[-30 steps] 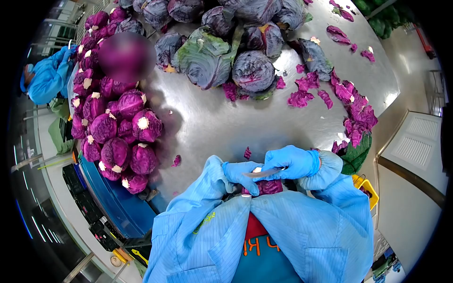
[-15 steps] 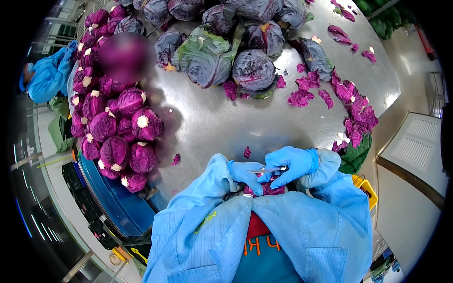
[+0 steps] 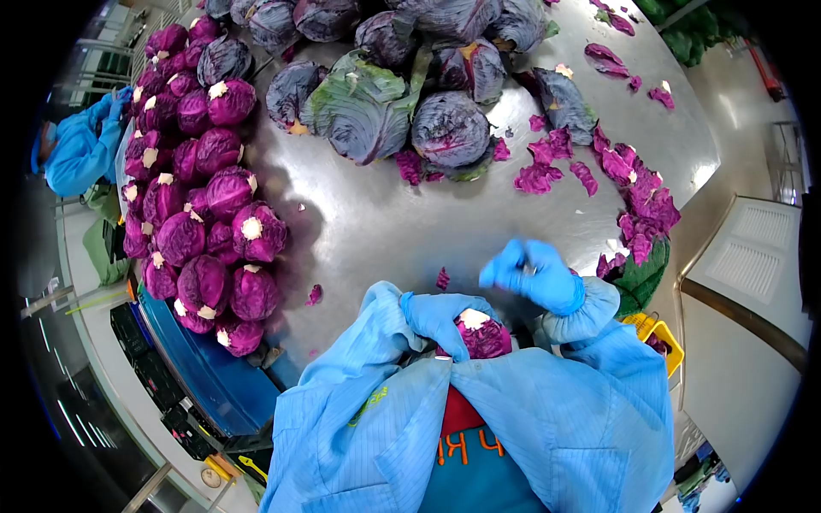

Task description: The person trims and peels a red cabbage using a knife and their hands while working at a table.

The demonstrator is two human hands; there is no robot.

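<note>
At the table edge close to my chest, my left hand [image 3: 446,321] wraps round a trimmed red cabbage [image 3: 485,336], its pale cut stem facing up. My right hand [image 3: 532,275] is raised to the right, above and apart from that cabbage. Its fingers are curled round the knife, whose blade is lost in blur; only a bit near the fingers shows. Trimmed purple cabbages [image 3: 205,285] with white stem ends are piled at the left. Untrimmed cabbages with dull outer leaves [image 3: 451,129] lie at the far middle of the metal table [image 3: 385,222].
Torn purple leaves [image 3: 646,205] lie along the table's right side, beside a green leaf [image 3: 647,278]. A yellow basket [image 3: 672,349] is below the right edge. A blue bin [image 3: 209,376] stands at lower left. Another person in blue [image 3: 84,150] is at the far left.
My right hand has lifted off the cabbage and moved up and to the right. The pale stem face now shows uncovered. My left hand has stayed on the cabbage.
</note>
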